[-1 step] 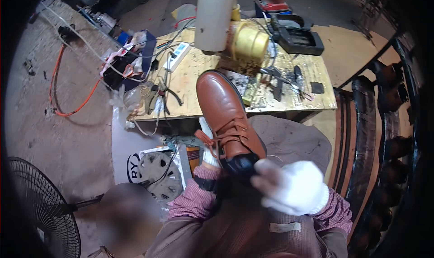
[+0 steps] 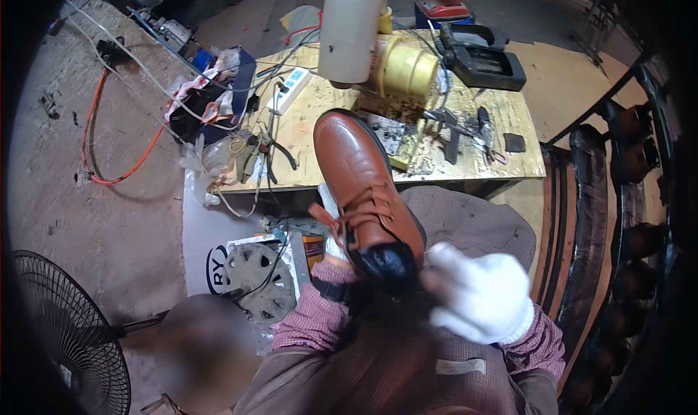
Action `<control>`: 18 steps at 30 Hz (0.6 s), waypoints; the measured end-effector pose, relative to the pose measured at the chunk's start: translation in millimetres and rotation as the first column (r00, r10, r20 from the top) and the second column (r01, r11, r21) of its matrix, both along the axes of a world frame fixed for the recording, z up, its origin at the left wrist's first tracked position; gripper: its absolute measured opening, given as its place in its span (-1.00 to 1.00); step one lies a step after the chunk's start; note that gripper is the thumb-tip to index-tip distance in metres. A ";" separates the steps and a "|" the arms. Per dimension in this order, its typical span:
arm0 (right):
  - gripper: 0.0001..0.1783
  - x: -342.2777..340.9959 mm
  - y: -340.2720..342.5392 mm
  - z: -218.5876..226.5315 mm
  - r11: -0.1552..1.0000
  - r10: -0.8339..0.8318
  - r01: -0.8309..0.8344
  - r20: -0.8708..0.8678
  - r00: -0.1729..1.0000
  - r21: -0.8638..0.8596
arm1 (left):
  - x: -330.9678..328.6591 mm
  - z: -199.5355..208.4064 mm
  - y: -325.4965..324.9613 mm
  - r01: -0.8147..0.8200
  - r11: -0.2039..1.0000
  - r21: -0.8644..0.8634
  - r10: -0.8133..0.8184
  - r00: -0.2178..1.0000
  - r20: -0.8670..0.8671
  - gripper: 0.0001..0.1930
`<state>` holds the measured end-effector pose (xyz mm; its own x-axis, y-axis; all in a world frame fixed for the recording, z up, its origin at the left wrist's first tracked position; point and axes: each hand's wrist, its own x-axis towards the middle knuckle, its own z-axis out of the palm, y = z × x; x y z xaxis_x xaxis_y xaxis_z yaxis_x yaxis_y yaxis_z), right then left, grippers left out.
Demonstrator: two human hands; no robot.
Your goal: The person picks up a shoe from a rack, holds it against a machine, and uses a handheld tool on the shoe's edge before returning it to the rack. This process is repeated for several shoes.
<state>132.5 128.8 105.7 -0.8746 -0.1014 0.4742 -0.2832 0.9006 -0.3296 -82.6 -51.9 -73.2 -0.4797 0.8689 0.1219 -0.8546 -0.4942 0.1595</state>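
Observation:
A brown leather lace-up shoe (image 2: 354,157) is held up in front of me, toe pointing away and laces (image 2: 356,215) tied over the tongue. Its dark opening (image 2: 390,264) faces me. My left hand (image 2: 334,249), in a white glove, grips the shoe from behind its left side; most of its fingers are hidden. My right hand (image 2: 480,291), in a white glove with bare fingertips, is beside the heel on the right. Its fingers are smeared by motion, so I cannot tell whether they hold or touch anything.
A wooden bench (image 2: 305,160) beyond the shoe carries a yellow machine part (image 2: 407,67), pliers (image 2: 280,157), a power strip (image 2: 291,90) and a black tray (image 2: 491,66). A fan (image 2: 65,335) stands at lower left. A rack (image 2: 640,197) with dark shoes lines the right.
My right hand has shifted slightly right, away from the shoe's opening, showing more of its dark inside. The shoe has tilted a little in my left hand.

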 end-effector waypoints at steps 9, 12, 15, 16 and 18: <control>-0.46 54.7 7.3 -51.5 0.815 -0.539 0.560 0.157 0.827 -0.153 | -114.6 -151.0 16.6 -0.067 0.954 -0.293 0.091 0.993 0.069 -0.18; -0.48 69.6 6.8 -67.6 0.766 -0.590 0.625 0.220 0.777 -0.151 | -130.5 -138.6 5.9 -0.101 0.954 -0.282 0.136 0.985 0.109 -0.25; -0.48 75.7 10.7 -75.6 0.738 -0.621 0.654 0.211 0.755 -0.166 | -132.9 -117.8 -10.3 -0.137 0.949 -0.285 0.185 0.972 0.147 -0.27; -0.48 75.2 12.5 -76.8 0.738 -0.620 0.657 0.232 0.750 -0.153 | -130.5 -111.2 -14.5 -0.156 0.942 -0.298 0.205 0.968 0.142 -0.25; -0.49 70.3 16.5 -78.3 0.752 -0.612 0.642 0.202 0.765 -0.148 | -124.2 -97.5 -19.8 -0.188 0.931 -0.312 0.237 0.963 0.127 -0.20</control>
